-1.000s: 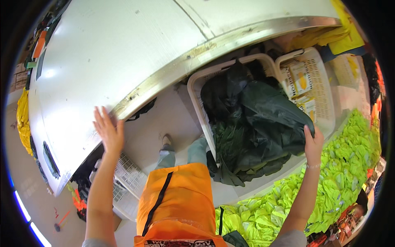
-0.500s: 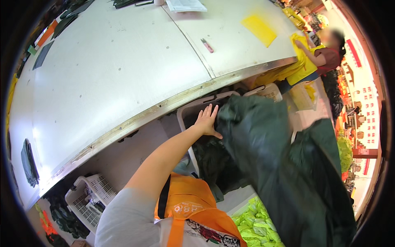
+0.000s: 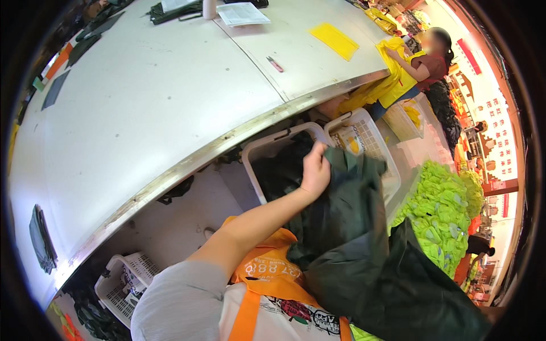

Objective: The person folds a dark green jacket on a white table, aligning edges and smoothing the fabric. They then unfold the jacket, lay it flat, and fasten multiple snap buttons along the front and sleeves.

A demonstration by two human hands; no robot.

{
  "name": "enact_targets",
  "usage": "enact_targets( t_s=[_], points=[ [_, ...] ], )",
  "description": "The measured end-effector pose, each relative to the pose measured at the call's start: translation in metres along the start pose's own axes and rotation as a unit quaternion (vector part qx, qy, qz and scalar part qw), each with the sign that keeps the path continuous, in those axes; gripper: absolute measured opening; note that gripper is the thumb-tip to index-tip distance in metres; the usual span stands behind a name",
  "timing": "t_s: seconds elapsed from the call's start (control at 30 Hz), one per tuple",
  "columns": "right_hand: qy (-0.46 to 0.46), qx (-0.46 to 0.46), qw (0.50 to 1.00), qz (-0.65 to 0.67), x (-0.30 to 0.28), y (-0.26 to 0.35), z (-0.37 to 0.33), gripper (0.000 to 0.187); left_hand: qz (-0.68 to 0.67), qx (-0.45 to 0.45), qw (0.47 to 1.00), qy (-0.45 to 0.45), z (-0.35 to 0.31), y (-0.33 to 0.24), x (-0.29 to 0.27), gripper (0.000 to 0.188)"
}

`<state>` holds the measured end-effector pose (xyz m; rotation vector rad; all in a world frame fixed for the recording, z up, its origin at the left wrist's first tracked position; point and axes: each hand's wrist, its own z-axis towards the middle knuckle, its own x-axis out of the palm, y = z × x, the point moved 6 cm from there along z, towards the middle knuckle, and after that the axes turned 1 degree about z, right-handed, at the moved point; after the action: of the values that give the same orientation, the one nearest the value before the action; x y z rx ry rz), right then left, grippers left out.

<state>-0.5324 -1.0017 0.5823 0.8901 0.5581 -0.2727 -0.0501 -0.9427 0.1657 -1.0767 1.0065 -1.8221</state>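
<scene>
Clenching the upper edge of the dark green cloth (image 3: 344, 227) in the left hand (image 3: 317, 173), with fingers curled tight around the bunched fabric. Held there in view over the right side of a white basket (image 3: 248, 162), with more dark cloth inside. Draped from the fist down and rightward, past the apron (image 3: 270, 267), as far as the dark rim of the view. Cannot tell the grip of the right hand (not to be made out among folds and shadow at lower right). Bounded on the far side by the curved edge of the table (image 3: 153, 131), with a gap left between fist and edge. Hemmed on the right by a second basket (image 3: 369, 129), just beside the first, and by a lime heap (image 3: 435, 219). Roomier to the left, with floor (image 3: 185, 221) showing as far as a third basket (image 3: 143, 265).
</scene>
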Motion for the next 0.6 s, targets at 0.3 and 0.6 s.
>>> enact_targets(
  t_s=[0.3, 0.6],
  points=[
    [0.510, -0.027, 0.758, 0.405, 0.379, -0.009, -0.019, 0.087, 0.113, 0.617, 0.773, 0.094, -0.038, -0.277, -0.114, 0.014],
    [0.463, 0.039, 0.684, 0.563, 0.499, 0.111, -0.020, 0.047, 0.221, 0.342, 0.899, 0.160, -0.081, -0.234, -0.215, 0.024]
  ],
)
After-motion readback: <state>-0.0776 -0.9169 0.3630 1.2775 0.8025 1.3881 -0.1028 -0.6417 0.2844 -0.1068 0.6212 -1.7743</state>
